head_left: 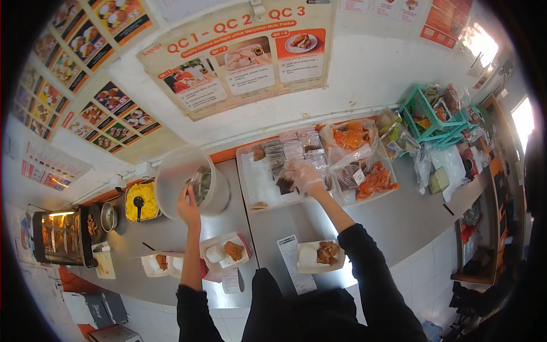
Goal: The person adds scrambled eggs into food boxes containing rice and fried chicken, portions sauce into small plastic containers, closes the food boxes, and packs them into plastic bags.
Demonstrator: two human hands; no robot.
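Note:
My left hand [188,206] is at the near side of a large translucent bucket [219,191], fingers pinched together beside greyish-green plastic packets [201,181]. What it grips is hard to make out. My right hand [305,176], in a clear plastic glove, reaches over a white tray [255,181] of sachets, fingers closed at a dark sachet [284,186]. Rows of dark and clear sachets [293,147] fill the tray's right part. In front of me stands an open box [305,257] with rice and chicken [327,253]. Another box with rice and fried chicken [233,249] lies near my left forearm.
Paper slips [295,265] lie by the boxes. Further left are a third box [152,265], a tray of yellow food [147,200] with a black spoon, and a glass display warmer [61,236]. Orange food in plastic bags [373,181] and teal baskets [423,117] stand to the right.

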